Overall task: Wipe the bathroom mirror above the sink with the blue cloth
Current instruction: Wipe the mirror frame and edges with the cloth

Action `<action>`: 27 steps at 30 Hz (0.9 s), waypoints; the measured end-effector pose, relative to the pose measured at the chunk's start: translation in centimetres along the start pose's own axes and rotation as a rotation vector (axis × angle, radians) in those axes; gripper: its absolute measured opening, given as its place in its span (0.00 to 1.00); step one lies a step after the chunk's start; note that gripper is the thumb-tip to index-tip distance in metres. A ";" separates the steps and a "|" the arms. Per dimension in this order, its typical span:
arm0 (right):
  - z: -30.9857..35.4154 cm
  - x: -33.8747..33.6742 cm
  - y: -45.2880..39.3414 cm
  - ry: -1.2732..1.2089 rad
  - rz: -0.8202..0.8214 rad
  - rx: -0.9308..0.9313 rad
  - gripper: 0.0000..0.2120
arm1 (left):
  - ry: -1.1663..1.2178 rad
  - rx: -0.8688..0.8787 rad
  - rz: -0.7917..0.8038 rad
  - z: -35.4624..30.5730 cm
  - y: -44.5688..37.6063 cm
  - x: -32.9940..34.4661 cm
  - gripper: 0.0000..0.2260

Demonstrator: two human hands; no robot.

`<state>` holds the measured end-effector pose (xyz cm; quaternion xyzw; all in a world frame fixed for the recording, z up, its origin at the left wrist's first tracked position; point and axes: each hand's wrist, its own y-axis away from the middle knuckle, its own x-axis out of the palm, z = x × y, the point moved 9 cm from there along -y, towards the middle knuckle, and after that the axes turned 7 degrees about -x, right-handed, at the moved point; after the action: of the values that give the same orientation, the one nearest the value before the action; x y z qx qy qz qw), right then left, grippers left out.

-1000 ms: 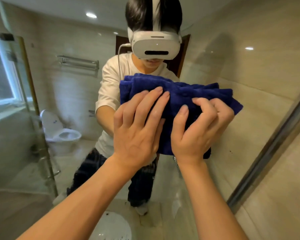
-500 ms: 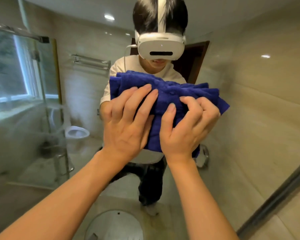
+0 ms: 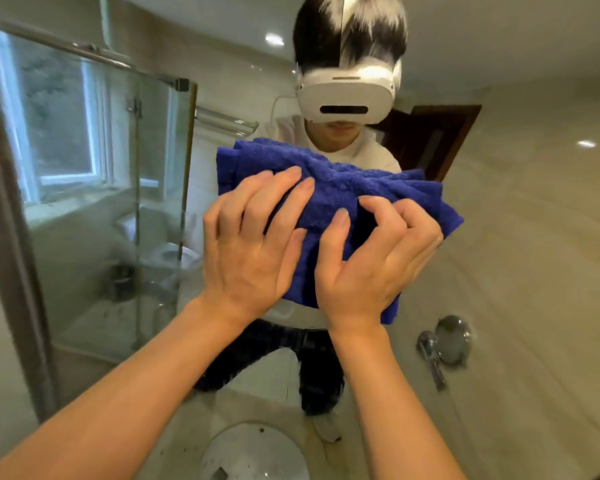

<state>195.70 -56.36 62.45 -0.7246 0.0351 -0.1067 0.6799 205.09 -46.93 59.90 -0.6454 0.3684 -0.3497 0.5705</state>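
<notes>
Here, one blue cloth (image 3: pixel 343 188), bunched and folded, pressed flat against the mirror (image 3: pixel 534 237), roughly mid-glass and well above the sink (image 3: pixel 253 452). On the cloth's left half, the left hand (image 3: pixel 250 244): fingers long, slightly spread, lying flat on the fabric. On its right half, the right hand (image 3: pixel 378 258): fingers curled and digging into the folds, thumb stretched up beside them, so pinching a ridge of cloth rather than pushing it flat.

Likely to go wrong from here, as a judgement only: streaks or missed bands, since a bunched cloth touches the glass unevenly (thick folds at the top edge, a loose flap hanging below the right hand). Also possible: the lower flap slipping free and dragging, given only one hand truly gripping. Too much lean on the glass, a further worry, with both arms at full reach over the sink. Blur across the frame; dirt on the mirror itself not discernible.

Counted: two hands, one cloth, one mirror, one sink below the cloth. Reflected only: one shower screen (image 3: pixel 94 188) left of the cloth, one window (image 3: pixel 59 123) behind it, one towel rail (image 3: pixel 226 123), one chrome tap (image 3: pixel 440 344) lower right of the cloth
</notes>
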 end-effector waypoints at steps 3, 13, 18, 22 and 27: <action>3.0 2.1 0.0 -0.006 0.017 -0.004 0.11 | -0.022 0.002 -0.010 3.3 -0.3 -1.0 0.18; 12.6 8.1 -0.5 -0.090 0.036 -0.022 0.10 | -0.066 -0.011 0.008 14.4 -1.3 -3.9 0.19; 16.4 10.5 -1.1 -0.114 0.067 -0.032 0.12 | -0.106 -0.009 0.003 18.4 -2.0 -5.2 0.20; 19.2 12.6 -1.7 -0.166 0.108 -0.056 0.13 | -0.153 -0.030 -0.015 21.3 -2.5 -6.2 0.20; 19.6 12.6 -1.8 -0.179 0.080 -0.058 0.13 | -0.138 -0.053 -0.021 21.7 -2.4 -6.5 0.21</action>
<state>211.82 -39.57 64.58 -0.7488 0.0061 -0.0131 0.6626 221.02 -30.72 59.79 -0.6865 0.3304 -0.3004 0.5738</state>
